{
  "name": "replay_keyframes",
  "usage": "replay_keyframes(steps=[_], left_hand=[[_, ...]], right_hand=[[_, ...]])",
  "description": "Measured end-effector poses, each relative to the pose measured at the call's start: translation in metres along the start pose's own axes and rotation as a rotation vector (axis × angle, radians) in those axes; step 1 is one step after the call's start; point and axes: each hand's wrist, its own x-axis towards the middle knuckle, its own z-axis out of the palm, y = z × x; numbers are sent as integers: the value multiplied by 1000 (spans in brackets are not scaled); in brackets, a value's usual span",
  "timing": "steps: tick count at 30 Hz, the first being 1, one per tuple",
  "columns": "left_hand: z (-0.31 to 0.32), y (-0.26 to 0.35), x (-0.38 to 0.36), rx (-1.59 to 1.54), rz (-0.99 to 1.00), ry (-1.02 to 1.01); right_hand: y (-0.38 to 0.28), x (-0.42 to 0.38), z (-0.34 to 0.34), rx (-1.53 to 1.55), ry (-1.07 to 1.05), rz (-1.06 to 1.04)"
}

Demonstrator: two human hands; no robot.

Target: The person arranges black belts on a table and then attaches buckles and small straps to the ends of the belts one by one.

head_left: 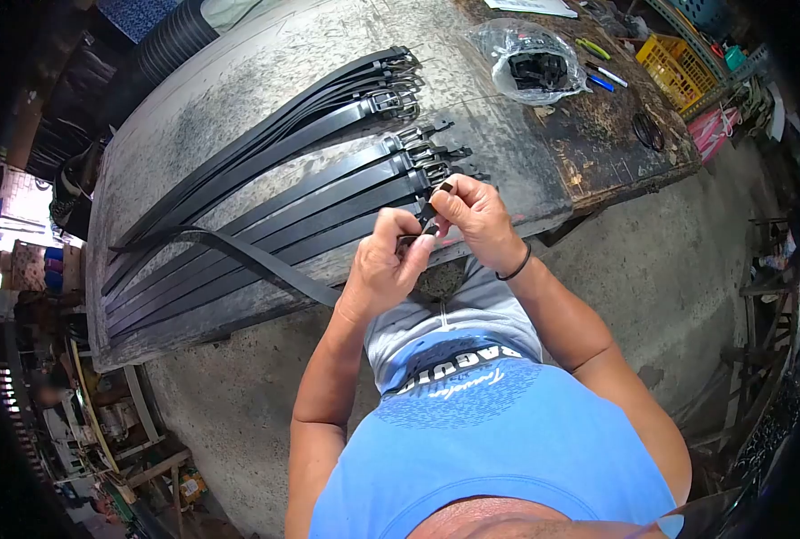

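Observation:
My left hand is closed on the end of a black belt, whose strap runs back to the left over the table. Close beside it, my right hand pinches a small black piece between thumb and fingers, at the belt's end. Several black belts lie side by side on the table just beyond my hands, their metal buckles toward the right. Farther back is another bundle of black belts with buckles at its right end.
The grey worktable has its near edge by my waist. At its right, a clear plastic bag holds black pieces, near a blue marker and a black cord loop. A yellow crate stands beyond the right corner.

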Motion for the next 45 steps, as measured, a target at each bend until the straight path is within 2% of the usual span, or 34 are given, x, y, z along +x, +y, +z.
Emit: replay_keyframes(steps=[1, 4, 6, 11, 13, 17, 19, 20, 21, 22, 24, 25, 28, 37, 45], left_hand=[[2, 3, 0, -35, -72, 64], [3, 14, 5, -41, -115, 82], [2, 12, 5, 24, -107, 16], [4, 12, 5, 200, 27, 93], [4, 11, 5, 170, 17, 111], [4, 4, 8, 140, -58, 84], [-1, 3, 8, 180, -56, 63], [-3, 3, 8, 220, -56, 38], [-4, 1, 7, 400, -32, 54], [-5, 0, 7, 398, -29, 54], [-7, -4, 6, 563, -24, 122], [-7, -10, 8, 594, 77, 206], [-10, -12, 14, 599, 188, 216], [-12, -10, 26, 636, 234, 225], [-16, -16, 27, 647, 272, 238]], right_hand=[[-4, 0, 3, -42, 49, -28], [-10, -5, 8, -125, 70, -137], [-7, -7, 7, -178, 87, -181], [-14, -13, 7, -287, 103, -234], [-16, -14, 9, -381, 104, -350], [-15, -12, 10, -458, 128, -404], [-16, -10, 15, -185, 274, -183], [-17, -8, 10, -188, 275, -184], [-17, -2, 2, -122, 339, -188], [-17, 3, -6, -55, 402, -192], [-14, 7, -17, -5, 430, -194], [-11, 9, -19, 48, 456, -194], [-4, 9, -17, 126, 486, -228], [2, 11, -17, 101, 485, -322], [1, 13, -13, 87, 432, -297]])
